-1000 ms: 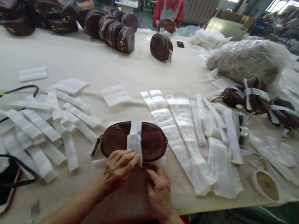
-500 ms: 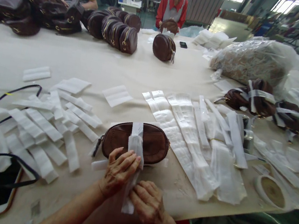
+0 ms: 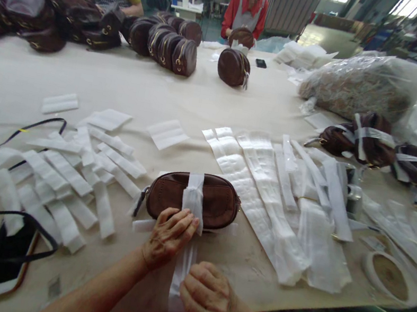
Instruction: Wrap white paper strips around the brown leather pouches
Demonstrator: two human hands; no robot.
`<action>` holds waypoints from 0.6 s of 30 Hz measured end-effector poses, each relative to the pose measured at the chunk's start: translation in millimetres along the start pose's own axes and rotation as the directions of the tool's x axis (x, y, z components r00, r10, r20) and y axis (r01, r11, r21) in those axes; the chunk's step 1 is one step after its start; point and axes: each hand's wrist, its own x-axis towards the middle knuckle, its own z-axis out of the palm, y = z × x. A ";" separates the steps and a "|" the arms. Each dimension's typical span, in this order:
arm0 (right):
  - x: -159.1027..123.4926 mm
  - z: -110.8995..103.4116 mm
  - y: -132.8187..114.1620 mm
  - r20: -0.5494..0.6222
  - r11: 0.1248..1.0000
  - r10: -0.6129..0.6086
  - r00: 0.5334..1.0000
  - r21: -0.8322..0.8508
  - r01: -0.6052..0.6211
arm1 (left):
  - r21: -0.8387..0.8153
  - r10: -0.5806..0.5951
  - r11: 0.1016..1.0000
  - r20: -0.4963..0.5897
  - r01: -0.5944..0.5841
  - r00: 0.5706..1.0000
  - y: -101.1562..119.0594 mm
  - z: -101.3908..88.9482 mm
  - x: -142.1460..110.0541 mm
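Tension looks like the trick here: I'd hold the white strip (image 3: 194, 196) flat and square across the brown pouch (image 3: 219, 206) and draw the near length (image 3: 180, 272) snug, but not so hard it creases the pouch. Pouch lies near centre on the worktop (image 3: 131, 91), between loose white pieces (image 3: 69, 169) on the left and long strips (image 3: 262, 192) on the right. Left hand (image 3: 172, 236) has its fingers together, lightly bent, tips on the strip; can't tell if the thumb's pinching. Right hand (image 3: 210, 296) is curled up, seemingly clamped on the near length.
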 end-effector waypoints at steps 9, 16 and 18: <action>40.2 -28.7 36.4 -0.068 1.000 0.020 0.997 -0.012 -0.021 | -0.049 0.026 0.999 0.025 -0.025 0.999 -4.7 -9.5 2.3; 56.7 -15.3 75.5 -0.160 0.986 0.165 0.973 0.057 -0.157 | -0.233 -0.076 0.970 -0.040 0.065 0.996 -4.5 -7.9 -3.2; 57.9 -9.2 84.8 -0.164 0.970 0.240 0.957 0.075 -0.230 | -0.246 -0.071 0.967 -0.048 0.057 0.996 -4.7 -9.0 -2.0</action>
